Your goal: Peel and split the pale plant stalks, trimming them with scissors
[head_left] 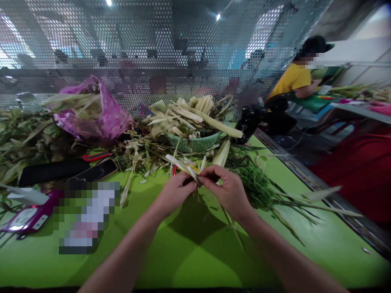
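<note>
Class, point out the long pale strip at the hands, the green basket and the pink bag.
Long pale strip [181,165]: head view, middle of its length.
Green basket [198,144]: head view, front wall below the rim.
Pink bag [110,112]: head view, its side toward the basket.

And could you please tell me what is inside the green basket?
Dry, pale husk strips heap above the rim of the green perforated basket. They cover its floor, so anything beneath them cannot be seen.
</note>
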The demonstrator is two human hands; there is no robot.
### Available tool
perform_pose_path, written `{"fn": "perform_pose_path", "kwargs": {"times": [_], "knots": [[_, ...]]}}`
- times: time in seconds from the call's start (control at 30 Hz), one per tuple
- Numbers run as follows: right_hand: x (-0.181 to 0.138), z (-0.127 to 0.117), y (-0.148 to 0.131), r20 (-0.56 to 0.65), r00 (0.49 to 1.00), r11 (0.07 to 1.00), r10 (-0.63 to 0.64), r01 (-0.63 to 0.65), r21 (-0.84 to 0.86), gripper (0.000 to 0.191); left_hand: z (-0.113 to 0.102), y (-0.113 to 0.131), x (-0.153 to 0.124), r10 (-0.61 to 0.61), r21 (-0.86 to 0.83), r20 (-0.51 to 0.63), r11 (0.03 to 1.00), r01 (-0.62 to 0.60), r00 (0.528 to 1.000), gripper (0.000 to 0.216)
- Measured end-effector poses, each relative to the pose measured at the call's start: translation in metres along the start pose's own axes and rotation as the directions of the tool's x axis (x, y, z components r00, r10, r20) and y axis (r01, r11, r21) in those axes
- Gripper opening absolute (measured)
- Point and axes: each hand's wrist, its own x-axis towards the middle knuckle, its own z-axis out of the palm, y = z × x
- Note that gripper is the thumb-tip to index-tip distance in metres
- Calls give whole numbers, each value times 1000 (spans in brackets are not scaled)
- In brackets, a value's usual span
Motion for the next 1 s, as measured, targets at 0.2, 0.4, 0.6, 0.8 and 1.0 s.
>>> {"fn": "perform_pose_path", "kwargs": {"times": [0.2,0.4,0.6,0.8,1.0], "knots": [[-3,1,-3,33,999,1000,-11,10,30,8,2,-2,-2,-66,-69,-39,996,63,997,16],[-2,-1,0,76,993,995,-94,95,-22,5,2,-7,0,-65,-102,-38,993,61,997,9],[-2,-3,-4,134,971,977,-196,206,-61,7,0,-3,-1,-94,-131,-107,988,80,990,8],[-3,-1,1,78,994,989,-76,85,-122,7,1,-2,1,-3,-82,-6,997,3,1000,13],[-4,5,2,-22,999,999,46,-47,-21,8,3,1,-2,75,54,24,996,-76,997,25]]}}
